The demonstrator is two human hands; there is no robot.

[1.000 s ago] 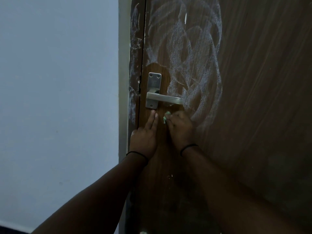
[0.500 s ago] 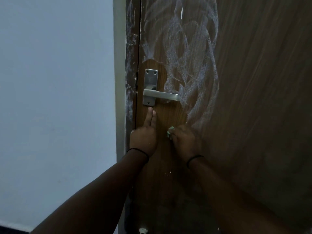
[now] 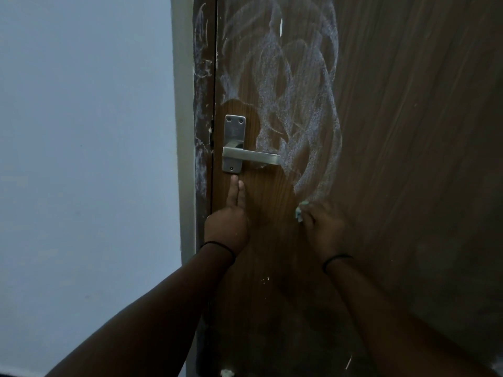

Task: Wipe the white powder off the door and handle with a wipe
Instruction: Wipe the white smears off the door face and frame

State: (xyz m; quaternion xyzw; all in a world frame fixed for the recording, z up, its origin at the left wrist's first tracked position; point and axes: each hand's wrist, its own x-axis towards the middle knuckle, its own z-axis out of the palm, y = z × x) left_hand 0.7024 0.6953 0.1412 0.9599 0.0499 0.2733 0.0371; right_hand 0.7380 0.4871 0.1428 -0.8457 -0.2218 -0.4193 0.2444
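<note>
**Lower patch clean, most of the powder still to go**

Nearest to me, two forearms reach up to the door point(image 3: 408, 131), each with a thin dark band point(image 3: 219, 244) at the wrist. The left hand point(image 3: 227, 221) lies flat against the wood by the door's left edge, fingers straight and together, their tips just under the bottom of the handle plate. It holds nothing and looks to be steadying the door. The right hand point(image 3: 322, 229) sits further right and slightly lower, fingers curled round a small crumpled wipe point(image 3: 300, 212), pale green, which peeps out at the knuckles and is pressed to the door right at the lowest tip of the white smear.

Around and below the hands the wood reads as bare brown, apart from a few white flecks lower down. I take that as the finished part, along with a clean patch round the handle plate.

Further up, the handle point(image 3: 251, 157) shows dull metal with no obvious coating, though in this dim light I cannot be sure it is fully clean. Beyond it the white powder point(image 3: 299, 110) covers a broad swirled area rising to the top of view, and the frame strip point(image 3: 202, 118) along the left edge is streaked too. By my reckoning the job is well under half done.
</note>
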